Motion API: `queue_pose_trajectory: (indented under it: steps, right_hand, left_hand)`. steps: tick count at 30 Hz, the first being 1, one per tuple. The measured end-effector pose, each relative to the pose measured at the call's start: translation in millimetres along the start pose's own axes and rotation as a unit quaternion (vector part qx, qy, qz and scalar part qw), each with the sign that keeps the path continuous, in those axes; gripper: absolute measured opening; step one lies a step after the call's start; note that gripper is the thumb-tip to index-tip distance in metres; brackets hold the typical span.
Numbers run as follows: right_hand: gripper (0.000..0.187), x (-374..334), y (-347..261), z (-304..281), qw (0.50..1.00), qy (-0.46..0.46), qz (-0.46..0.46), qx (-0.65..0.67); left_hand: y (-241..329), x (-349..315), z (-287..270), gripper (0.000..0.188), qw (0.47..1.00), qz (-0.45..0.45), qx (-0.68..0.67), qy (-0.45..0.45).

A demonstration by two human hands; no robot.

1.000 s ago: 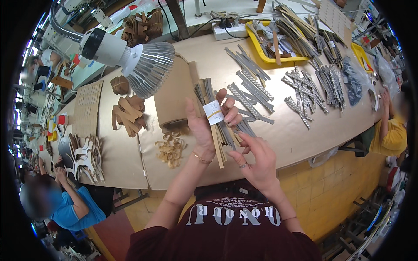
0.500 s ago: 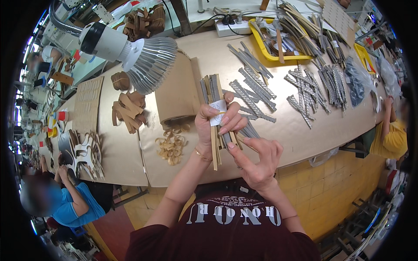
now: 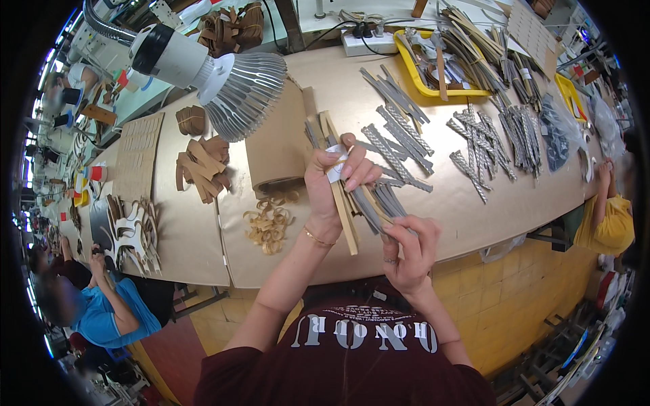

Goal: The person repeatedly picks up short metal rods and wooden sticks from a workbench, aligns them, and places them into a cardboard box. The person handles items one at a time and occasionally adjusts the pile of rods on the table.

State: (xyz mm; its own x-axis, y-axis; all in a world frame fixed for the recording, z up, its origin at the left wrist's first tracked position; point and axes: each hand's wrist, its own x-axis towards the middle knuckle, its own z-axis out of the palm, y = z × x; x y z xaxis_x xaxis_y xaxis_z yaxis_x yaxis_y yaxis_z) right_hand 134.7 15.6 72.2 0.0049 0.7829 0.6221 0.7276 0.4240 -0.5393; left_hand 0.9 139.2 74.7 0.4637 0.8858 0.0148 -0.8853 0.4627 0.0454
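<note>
Right of the lamp (image 3: 244, 95) and nearer the person, the left hand (image 3: 322, 195) wraps bent fingers around the strip bundle (image 3: 366, 210) while the right hand (image 3: 413, 254) pinches some near ends, so tugging against a slack hold could spill strips.

A lamp (image 3: 247, 95) juts over the table (image 3: 467, 223), covering part of the roll (image 3: 277, 149). The roll and curls (image 3: 261, 233) hem in the left hand (image 3: 323, 193) on its left; grey strips (image 3: 409, 145) lie ahead to its right. Bare table lets the right hand (image 3: 412, 254) pass rightward, nearer than the braided strips (image 3: 477, 152).
</note>
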Motion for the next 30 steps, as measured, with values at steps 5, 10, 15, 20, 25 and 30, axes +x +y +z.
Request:
queue_pose_trajectory:
  steps: [5,10,15,20,25,30]
  right_hand:
    - [0.044,2.6,-6.8,9.1,0.949,-0.008,0.183,0.256]
    - [0.047,11.8,-9.9,5.5,0.929,-0.181,0.278,0.163]
    - [0.021,13.8,-8.0,7.6,0.923,-0.278,0.261,0.044]
    - [0.014,-0.9,8.5,-17.5,0.926,-0.295,0.234,0.004]
    - [0.013,-21.2,32.6,-37.1,0.908,-0.291,0.261,-0.151]
    - [0.043,-31.6,39.5,-23.9,0.922,-0.236,0.189,-0.244]
  left_hand:
    - [-0.9,-0.4,-2.1,0.024,0.986,0.078,0.145,0.016]
    - [-15.7,-7.8,0.8,0.026,0.907,0.143,0.392,0.059]
    - [-14.4,-2.1,5.9,0.023,0.908,0.136,0.382,0.107]
    - [21.7,18.4,11.8,0.006,0.929,0.153,0.281,0.189]
    - [43.5,49.3,8.2,0.017,0.921,0.127,0.296,0.219]
    - [53.6,108.3,-15.4,0.032,0.888,0.149,0.338,0.275]
